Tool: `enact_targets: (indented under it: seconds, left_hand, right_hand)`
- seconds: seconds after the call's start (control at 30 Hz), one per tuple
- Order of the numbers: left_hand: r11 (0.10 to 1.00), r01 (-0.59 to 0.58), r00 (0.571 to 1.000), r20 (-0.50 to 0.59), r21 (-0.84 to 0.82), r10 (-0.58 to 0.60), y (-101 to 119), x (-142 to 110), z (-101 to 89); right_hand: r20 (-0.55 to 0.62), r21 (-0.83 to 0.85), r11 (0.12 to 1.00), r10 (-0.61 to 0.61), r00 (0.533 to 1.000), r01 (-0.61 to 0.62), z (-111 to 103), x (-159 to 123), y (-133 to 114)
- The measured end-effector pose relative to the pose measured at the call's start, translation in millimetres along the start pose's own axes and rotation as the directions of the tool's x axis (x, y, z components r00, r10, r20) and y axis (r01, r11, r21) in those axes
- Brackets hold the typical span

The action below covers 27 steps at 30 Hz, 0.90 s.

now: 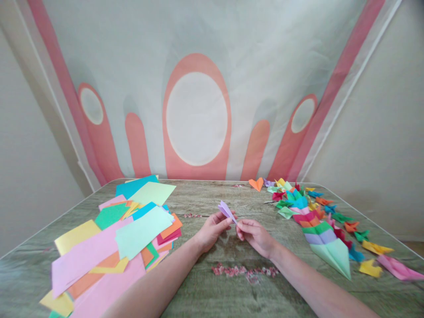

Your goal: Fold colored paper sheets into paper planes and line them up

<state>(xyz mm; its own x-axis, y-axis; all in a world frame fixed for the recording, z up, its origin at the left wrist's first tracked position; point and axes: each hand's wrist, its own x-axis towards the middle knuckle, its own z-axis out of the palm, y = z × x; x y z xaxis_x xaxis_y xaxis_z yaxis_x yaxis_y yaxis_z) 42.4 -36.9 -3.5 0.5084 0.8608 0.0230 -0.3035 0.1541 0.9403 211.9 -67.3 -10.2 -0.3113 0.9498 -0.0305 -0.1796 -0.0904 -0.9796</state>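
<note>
A small folded piece of lilac paper (227,211) is held above the middle of the table, its wider end pointing up and to the left. My left hand (213,229) grips it along one side, thumb in front and fingers behind. At its narrow lower end, my right hand (253,236) pinches the paper between thumb and fingertips. Both hands are closed and close together. The folds turned toward my left palm are hidden.
Loose coloured paper sheets (96,251) lie in an overlapping pile at the left. Several folded paper pieces (331,256) cover the right side, and an orange paper heart (256,184) lies near the far edge. A printed backdrop (197,119) stands behind the wood-patterned table (198,291).
</note>
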Motion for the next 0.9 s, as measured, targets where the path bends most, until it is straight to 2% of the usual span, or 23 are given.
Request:
enact_targets:
  seconds: [0.1,0.23,0.3,0.37,0.43,0.5,0.57,0.7,0.9]
  left_hand:
    - [0.998,0.017,1.0,0.016,-0.066,-0.016,-2,1,-1.9]
    - [0.99,0.021,0.999,-0.024,-0.143,-0.024,-5,4,-4.8]
    - [0.985,0.022,0.998,-0.047,-0.173,-0.031,-5,6,-5.9]
    - [0.982,0.026,0.998,-0.055,-0.189,-0.037,-5,6,-6.6]
    - [0.982,0.029,0.997,-0.064,-0.186,-0.041,-6,7,-6.6]
    - [0.985,0.024,0.996,-0.083,-0.168,-0.038,-6,7,-6.3]
    - [0.988,0.016,0.995,-0.095,-0.151,-0.03,-7,7,-6.0]
    - [0.993,-0.002,0.994,-0.112,-0.121,-0.012,-10,8,-6.5]
    - [0.995,-0.037,0.99,-0.136,-0.09,0.024,-12,10,-8.3]
  right_hand:
    - [0.054,0.078,0.996,0.028,0.998,-0.032,1,0,0]
    - [0.069,0.132,0.991,-0.007,0.998,-0.002,2,2,7]
    - [0.014,0.038,0.998,-0.044,0.999,0.043,2,3,10]
    - [-0.057,-0.164,0.978,-0.141,0.988,0.13,2,1,10]
    - [-0.1,-0.385,0.895,-0.281,0.954,0.224,2,-1,8]
    - [-0.107,-0.526,0.801,-0.395,0.913,0.285,2,-3,3]
    - [-0.099,-0.591,0.742,-0.456,0.885,0.316,2,-4,0]
    - [-0.063,-0.664,0.671,-0.489,0.87,0.33,1,-3,-1]
    - [-0.044,-0.682,0.657,-0.477,0.878,0.323,0,-1,4]
